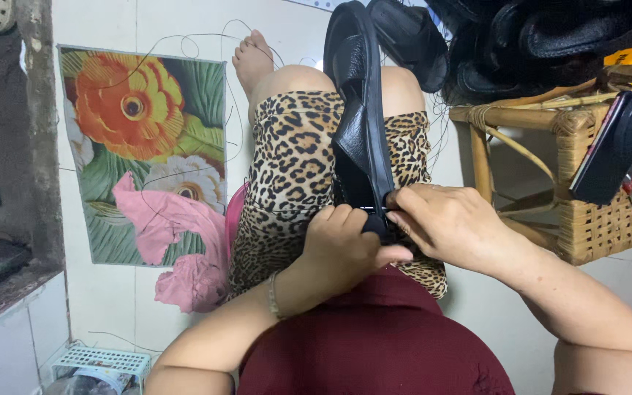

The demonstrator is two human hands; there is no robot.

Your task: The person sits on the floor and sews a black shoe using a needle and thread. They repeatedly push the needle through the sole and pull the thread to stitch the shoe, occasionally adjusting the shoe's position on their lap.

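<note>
From the head camera I look straight down onto my lap, where a black leather sandal (360, 124) lies lengthwise on my leopard-print shorts (294, 168), its far end reaching past my knees and its near end at my hands. My left hand (345, 245) is curled tight around the sandal's near end from the left, thumb stretched across toward the other hand. My right hand (448, 223) comes in from the right, fingers pinched narrow on the sandal's edge right where the strap meets the sole; whether anything small sits between those fingertips I cannot tell. The two hands touch each other over the shoe. A thin bracelet (273, 296) circles my left wrist. On the floor to the left lies a mat with a big orange flower (133, 110), with a crumpled pink cloth (177, 241) on its near right corner, just beside my thigh. Thin dark thread (184, 44) loops across the white floor and the mat. To the right stands a wicker stool (587, 212) with a pile of black shoes (521, 36) on top. A white plastic basket (100, 362) sits at the near left.
</note>
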